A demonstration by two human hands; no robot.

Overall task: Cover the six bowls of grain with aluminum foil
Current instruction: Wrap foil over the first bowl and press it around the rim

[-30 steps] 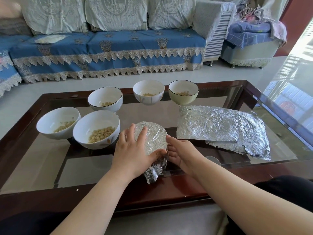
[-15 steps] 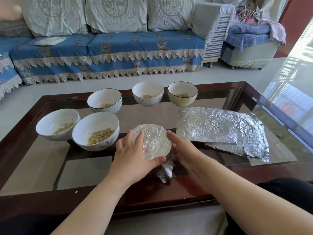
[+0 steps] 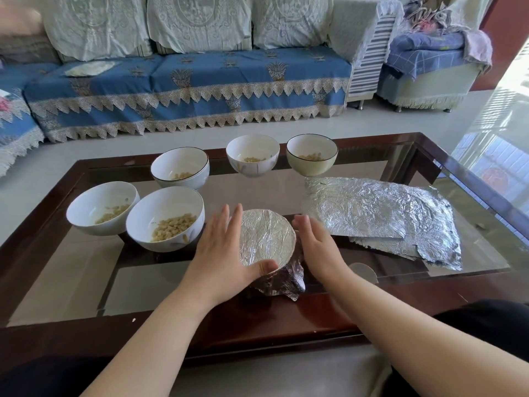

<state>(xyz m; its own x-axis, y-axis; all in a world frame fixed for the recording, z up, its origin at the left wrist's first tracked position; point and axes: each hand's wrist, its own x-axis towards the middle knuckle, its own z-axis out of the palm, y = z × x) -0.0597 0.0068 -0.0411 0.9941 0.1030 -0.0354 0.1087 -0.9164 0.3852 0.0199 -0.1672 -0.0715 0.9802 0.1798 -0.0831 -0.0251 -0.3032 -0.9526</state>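
Note:
A foil-covered bowl (image 3: 267,239) stands near the front of the glass table, with crumpled foil hanging down its near right side. My left hand (image 3: 221,253) lies against its left side, fingers straight, thumb on the near rim. Flat along the bowl's right side is my right hand (image 3: 317,247). Several uncovered white bowls of grain stand behind and to the left: a large one (image 3: 166,217), another (image 3: 101,206), a third (image 3: 180,167), then one (image 3: 252,154) and a cream one (image 3: 312,154). A stack of foil sheets (image 3: 380,213) lies to the right.
The glass table top (image 3: 71,282) sits in a dark wooden frame (image 3: 257,325). A blue-covered sofa (image 3: 186,90) runs behind the table and an armchair (image 3: 429,67) stands at the back right. My dark-clothed knees show at the bottom corners.
Both hands have straightened from curling foil round the bowl's near edge and now lie flat along its sides. The view has shifted slightly.

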